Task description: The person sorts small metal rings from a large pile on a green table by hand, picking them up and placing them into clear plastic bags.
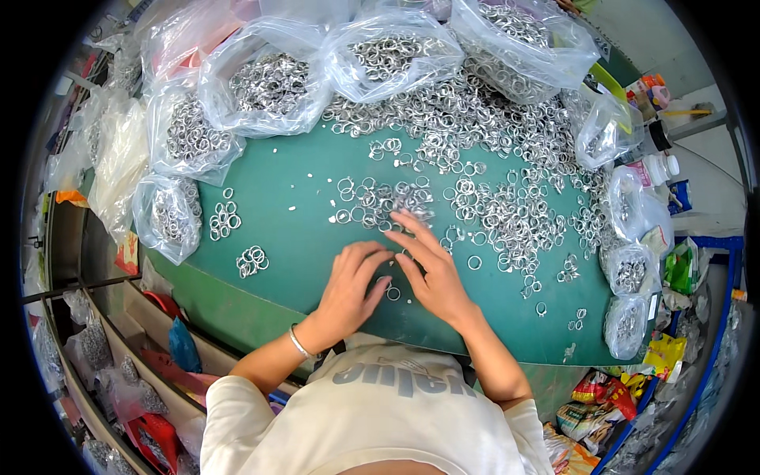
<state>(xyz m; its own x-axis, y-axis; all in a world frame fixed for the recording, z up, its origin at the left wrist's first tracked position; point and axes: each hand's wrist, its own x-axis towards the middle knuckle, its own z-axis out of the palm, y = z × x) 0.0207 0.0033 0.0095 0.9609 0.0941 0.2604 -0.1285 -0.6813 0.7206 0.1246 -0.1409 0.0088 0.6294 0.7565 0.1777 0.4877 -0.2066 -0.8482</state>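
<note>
Many silver metal rings lie on a green table. My right hand point(431, 277) reaches over the middle with fingers stretched and apart, its fingertips at the lower edge of a small cluster of rings point(396, 199) that is partly blurred. Just left of it is my left hand point(348, 281), its fingers loosely bent and the thumb apart from them. I see nothing held in either hand. One loose ring point(393, 293) lies near the left thumb tip, and another single ring point(474, 262) is to the right of my right hand.
Clear plastic bags full of rings point(269, 83) line the far edge; smaller bags point(625, 324) stand along the right. A large heap of rings point(507, 210) spreads across the right side. Two small ring groups point(252, 261) lie at left. Shelves with bags point(119, 340) flank the table.
</note>
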